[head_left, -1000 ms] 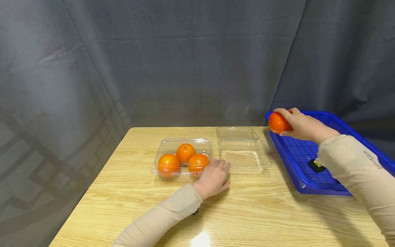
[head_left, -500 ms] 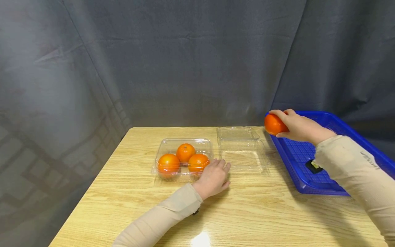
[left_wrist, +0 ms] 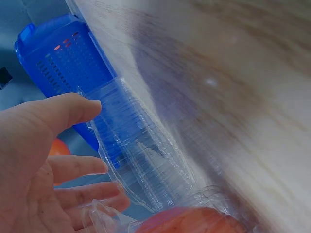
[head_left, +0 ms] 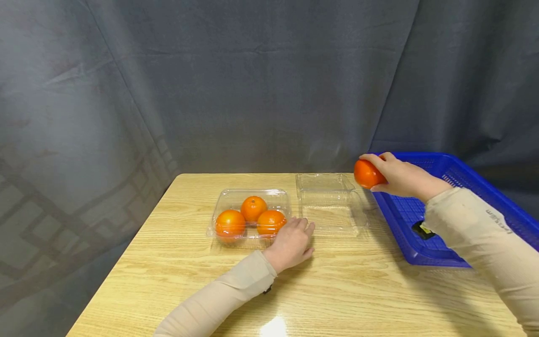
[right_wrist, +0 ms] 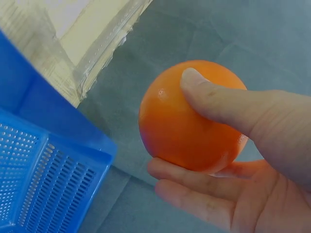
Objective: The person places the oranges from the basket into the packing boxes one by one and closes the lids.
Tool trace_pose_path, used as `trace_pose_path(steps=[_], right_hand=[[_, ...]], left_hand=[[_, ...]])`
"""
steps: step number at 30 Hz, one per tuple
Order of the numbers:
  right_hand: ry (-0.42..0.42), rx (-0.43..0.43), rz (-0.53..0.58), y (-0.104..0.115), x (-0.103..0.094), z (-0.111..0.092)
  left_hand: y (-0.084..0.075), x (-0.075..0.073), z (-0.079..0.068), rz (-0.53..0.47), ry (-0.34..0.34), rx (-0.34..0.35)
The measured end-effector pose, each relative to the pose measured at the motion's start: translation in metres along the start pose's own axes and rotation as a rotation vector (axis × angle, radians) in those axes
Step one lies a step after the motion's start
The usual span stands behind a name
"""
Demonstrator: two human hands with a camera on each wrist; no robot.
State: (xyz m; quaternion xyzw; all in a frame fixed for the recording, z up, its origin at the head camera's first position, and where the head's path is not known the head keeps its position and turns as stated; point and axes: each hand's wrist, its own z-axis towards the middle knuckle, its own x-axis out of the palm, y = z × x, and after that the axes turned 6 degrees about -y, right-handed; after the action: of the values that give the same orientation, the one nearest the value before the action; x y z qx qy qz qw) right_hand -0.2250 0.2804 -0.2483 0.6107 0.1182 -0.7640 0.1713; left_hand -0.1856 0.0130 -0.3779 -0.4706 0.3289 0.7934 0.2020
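My right hand (head_left: pixel 406 177) holds an orange (head_left: pixel 367 174) in the air, over the far left corner of the blue basket (head_left: pixel 414 260). In the right wrist view the thumb presses one side of the fruit and the fingers lie under it. My left hand (head_left: pixel 291 243) rests at the right front corner of a clear plastic box (head_left: pixel 227 194); its fingers are relaxed and spread in the left wrist view. Inside that box sit three oranges (head_left: pixel 253 208), one behind and two in front. A second clear box (head_left: pixel 332 210), its lid raised at the back, stands between the first box and the basket.
A small black item with a yellow mark (head_left: pixel 423 230) shows in the basket, near the right sleeve (head_left: pixel 467 224). The wooden table (head_left: pixel 337 295) ends at a dark grey curtain (head_left: pixel 269 93) behind. Both boxes stand near its far edge.
My right hand has moved left and slightly down with the orange, from over the basket toward the second box. The left hand and the boxes have stayed in place.
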Motion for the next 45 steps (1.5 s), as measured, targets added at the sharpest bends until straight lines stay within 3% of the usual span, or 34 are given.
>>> trace_pose_path(steps=[45], right_hand=[[0.012, -0.104, 0.039, 0.025, 0.024, 0.005]], left_hand=[[-0.001, 0.001, 0.001, 0.012, -0.018, 0.002]])
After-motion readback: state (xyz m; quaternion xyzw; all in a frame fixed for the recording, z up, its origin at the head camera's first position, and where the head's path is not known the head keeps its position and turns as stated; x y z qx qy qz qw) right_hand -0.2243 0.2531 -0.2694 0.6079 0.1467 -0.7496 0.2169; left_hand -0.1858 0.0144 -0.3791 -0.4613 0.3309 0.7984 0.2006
